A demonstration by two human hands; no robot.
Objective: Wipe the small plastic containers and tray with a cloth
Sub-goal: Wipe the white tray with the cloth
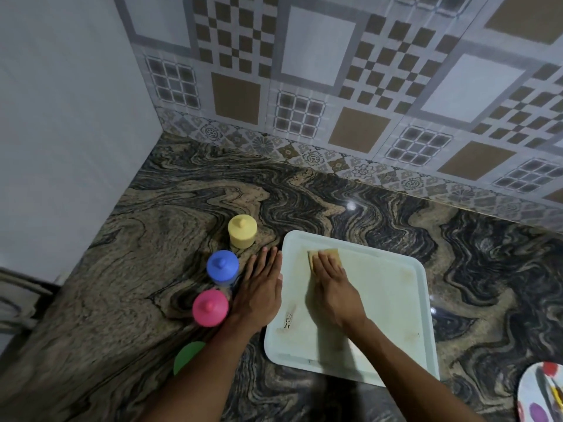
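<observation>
A white plastic tray (393, 303) lies on the marbled counter, with brown stains on its floor. My right hand (333, 287) presses flat on a tan cloth (327, 254) near the tray's far left corner. My left hand (259, 284) lies flat on the counter, its fingers straight, against the tray's left edge. To the left stand a yellow lidded container (242, 231), a blue one (222, 267) and a pink one (210, 307) in a row. A green container (185, 356) is partly hidden behind my left forearm.
The counter (152, 300) meets a patterned tiled wall (365, 102) at the back and a plain white wall (61, 147) on the left. A patterned plate (539, 391) sits at the lower right edge.
</observation>
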